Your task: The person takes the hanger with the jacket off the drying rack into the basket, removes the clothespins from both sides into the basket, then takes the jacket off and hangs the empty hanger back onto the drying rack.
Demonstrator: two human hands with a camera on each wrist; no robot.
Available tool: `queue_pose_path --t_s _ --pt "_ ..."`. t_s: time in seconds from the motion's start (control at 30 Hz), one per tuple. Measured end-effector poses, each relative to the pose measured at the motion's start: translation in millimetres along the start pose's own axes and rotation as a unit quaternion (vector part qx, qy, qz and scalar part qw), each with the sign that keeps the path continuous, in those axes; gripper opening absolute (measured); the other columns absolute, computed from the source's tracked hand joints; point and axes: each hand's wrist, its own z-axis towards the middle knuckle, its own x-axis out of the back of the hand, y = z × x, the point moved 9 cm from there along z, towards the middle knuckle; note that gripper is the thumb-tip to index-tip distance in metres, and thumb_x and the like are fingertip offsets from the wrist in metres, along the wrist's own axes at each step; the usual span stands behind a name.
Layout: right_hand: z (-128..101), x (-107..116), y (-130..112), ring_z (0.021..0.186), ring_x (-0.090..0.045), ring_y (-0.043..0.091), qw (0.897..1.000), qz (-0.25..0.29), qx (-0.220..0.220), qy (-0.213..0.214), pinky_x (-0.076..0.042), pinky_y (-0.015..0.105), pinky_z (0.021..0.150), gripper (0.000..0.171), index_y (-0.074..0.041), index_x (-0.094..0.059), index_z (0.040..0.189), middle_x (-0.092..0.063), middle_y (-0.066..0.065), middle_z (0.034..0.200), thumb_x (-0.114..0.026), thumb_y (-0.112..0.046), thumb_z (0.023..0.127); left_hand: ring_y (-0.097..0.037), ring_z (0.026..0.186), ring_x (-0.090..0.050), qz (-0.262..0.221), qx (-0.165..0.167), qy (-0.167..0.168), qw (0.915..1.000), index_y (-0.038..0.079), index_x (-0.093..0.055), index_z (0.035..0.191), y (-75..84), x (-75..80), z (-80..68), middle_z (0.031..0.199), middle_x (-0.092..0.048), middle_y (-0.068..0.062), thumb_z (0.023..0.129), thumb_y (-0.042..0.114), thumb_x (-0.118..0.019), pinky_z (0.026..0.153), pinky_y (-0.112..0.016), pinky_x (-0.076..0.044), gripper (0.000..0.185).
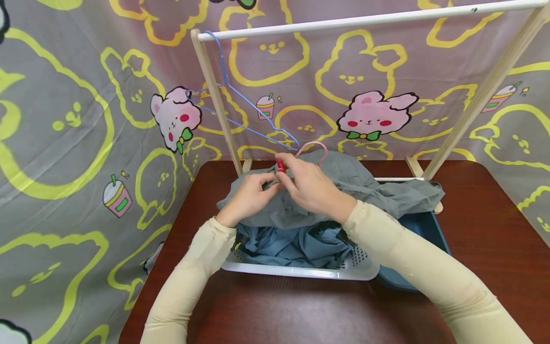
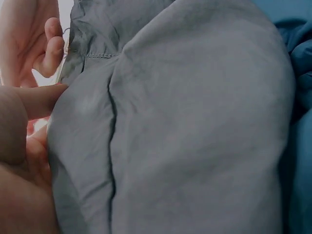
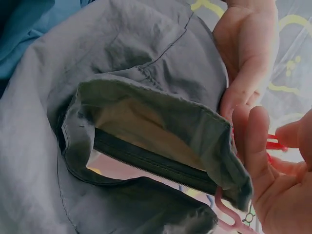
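A grey cloth garment [image 1: 292, 205] is spread over the basket, with the hook of a pink hanger [image 1: 320, 144] rising behind it. My left hand [image 1: 249, 197] pinches the garment's upper edge. Close beside it, my right hand [image 1: 312, 185] holds a small red clip [image 1: 281, 166] between thumb and fingers at that same edge. In the right wrist view the garment's hemmed opening [image 3: 156, 102] gapes, and part of the pink hanger [image 3: 229, 214] shows at its lower corner. From the left wrist, the cloth [image 2: 195, 122] covers most of the view, hiding the clip's jaws.
A white basket [image 1: 301, 272] holding blue clothes [image 1: 296, 243] stands on the brown table [image 1: 301, 310]. Right of it is a dark blue bin [image 1: 423, 229]. Behind stands a rack with a white rail [image 1: 365, 21], a blue hanger [image 1: 249, 102] hanging at its left end.
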Motion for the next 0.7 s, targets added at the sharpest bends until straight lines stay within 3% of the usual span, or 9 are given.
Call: queue_pose_path --t_s 0.17,0.33,0.7 --pt "-4.2 5.8 -6.0 0.066 -0.058 0.01 1.0 0.017 0.015 0.002 -0.047 0.028 0.057 0.032 -0.002 -0.051 0.123 -0.061 0.007 0.097 -0.059 -0.016 0.095 -0.012 0.042 -0.029 0.002 -0.007 0.009 0.9999 0.013 -0.065 0.085 0.0 2.0 -0.8 0.057 -0.037 0.001 0.095 0.02 -0.058 0.046 -0.026 -0.027 0.014" --pt "-7.2 12.0 -4.7 0.055 -0.059 0.003 0.999 0.049 0.012 -0.001 -0.045 0.025 0.048 0.026 -0.005 -0.052 0.115 -0.062 0.002 0.076 -0.062 -0.014 0.093 -0.013 0.042 -0.029 -0.008 -0.008 0.011 0.9999 0.014 -0.061 0.077 0.0 3.0 -0.8 0.056 -0.037 0.001 0.095 0.021 -0.058 0.045 -0.026 -0.026 0.019" --pt "-13.9 25.0 -0.4 0.055 -0.062 0.008 0.997 0.072 -0.005 0.015 -0.044 0.028 0.045 0.031 -0.004 -0.053 0.118 -0.067 0.011 0.108 -0.063 -0.018 0.092 -0.013 0.044 -0.031 -0.003 -0.009 0.015 0.9998 0.014 -0.055 0.073 -1.6 3.6 -0.8 0.059 -0.037 0.0 0.095 0.021 -0.059 0.047 -0.027 -0.028 0.023"
